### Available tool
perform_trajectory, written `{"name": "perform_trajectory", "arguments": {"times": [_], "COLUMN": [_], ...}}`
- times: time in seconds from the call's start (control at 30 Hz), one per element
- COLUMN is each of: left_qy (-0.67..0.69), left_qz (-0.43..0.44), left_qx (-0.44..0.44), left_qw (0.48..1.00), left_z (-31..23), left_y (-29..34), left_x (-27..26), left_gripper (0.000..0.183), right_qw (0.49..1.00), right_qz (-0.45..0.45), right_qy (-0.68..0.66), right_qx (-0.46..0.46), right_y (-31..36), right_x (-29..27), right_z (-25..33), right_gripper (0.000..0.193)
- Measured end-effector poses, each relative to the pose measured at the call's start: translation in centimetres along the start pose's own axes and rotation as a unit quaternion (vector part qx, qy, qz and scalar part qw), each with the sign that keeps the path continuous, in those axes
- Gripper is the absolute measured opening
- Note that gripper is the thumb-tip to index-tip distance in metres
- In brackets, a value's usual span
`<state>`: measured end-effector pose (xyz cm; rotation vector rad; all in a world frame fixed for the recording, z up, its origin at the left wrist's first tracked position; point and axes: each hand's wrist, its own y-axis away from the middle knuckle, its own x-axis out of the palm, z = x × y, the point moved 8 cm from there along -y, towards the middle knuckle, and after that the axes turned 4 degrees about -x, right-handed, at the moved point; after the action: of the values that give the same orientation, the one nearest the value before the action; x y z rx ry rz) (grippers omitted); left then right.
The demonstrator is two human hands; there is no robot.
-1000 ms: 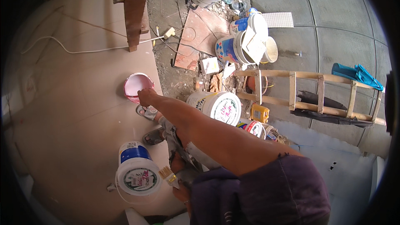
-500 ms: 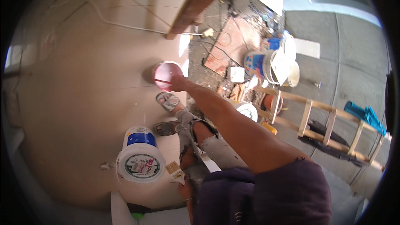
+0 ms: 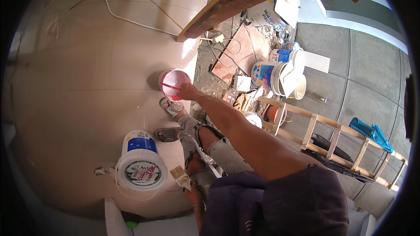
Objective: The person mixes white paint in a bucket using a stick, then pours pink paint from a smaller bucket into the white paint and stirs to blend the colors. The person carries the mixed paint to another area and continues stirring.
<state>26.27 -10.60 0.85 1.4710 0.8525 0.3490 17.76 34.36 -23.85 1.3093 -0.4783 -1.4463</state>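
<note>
My right hand (image 3: 187, 91) is closed at the near right rim of a small pink bucket (image 3: 176, 78), where its red handle (image 3: 169, 86) meets my fingers. The bucket's pale pink inside shows; whether it rests on the floor or hangs just above it, I cannot tell. Low in the view, my left hand (image 3: 192, 195) grips a flat paintbrush (image 3: 180, 176) with pale bristles, which point up and left. Left of the brush stands a white lidded pail (image 3: 142, 172) with a blue band.
Beige floor tiles (image 3: 83, 61) spread left. A wooden beam (image 3: 227, 6) crosses the top, near a white cord (image 3: 109, 13). Rubble, a reddish board (image 3: 243, 52) and paint buckets (image 3: 262, 75) lie right of the floor edge. A wooden ladder (image 3: 334, 142) bears a blue cloth (image 3: 372, 133).
The view has shifted slightly, showing more of the beam at the top. My right hand stays on the bucket's handle, and the paintbrush remains in my left hand.
</note>
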Motion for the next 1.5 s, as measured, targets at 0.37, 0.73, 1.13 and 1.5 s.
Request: {"name": "perform_trajectory", "arguments": {"times": [0.37, 0.73, 1.13, 1.5], "left_qy": [0.055, 0.116, 0.235, 0.262], "left_qz": [0.035, 0.043, -0.002, -0.039], "left_qx": [-0.065, -0.116, -0.15, -0.117], "left_qw": [0.996, 0.985, 0.96, 0.957], "left_z": [-0.1, -2.1, 4.9, 4.5], "left_y": [-2.5, -2.6, -2.0, -0.9], "left_x": [0.0, -0.6, -5.3, -6.7], "left_gripper": [0.019, 0.019, 0.025, 0.017], "right_qw": [0.999, 0.995, 0.993, 0.985], "right_qz": [-0.039, -0.097, -0.119, -0.121], "right_qy": [-0.012, -0.001, 0.011, -0.002], "right_qx": [-0.022, -0.015, -0.011, -0.122], "right_y": [-0.5, 3.9, 1.8, 1.7], "right_x": [1.9, 2.1, 5.2, 3.3], "right_z": [-0.9, -0.8, 0.2, 0.5], "right_gripper": [0.045, 0.038, 0.041, 0.032]}}
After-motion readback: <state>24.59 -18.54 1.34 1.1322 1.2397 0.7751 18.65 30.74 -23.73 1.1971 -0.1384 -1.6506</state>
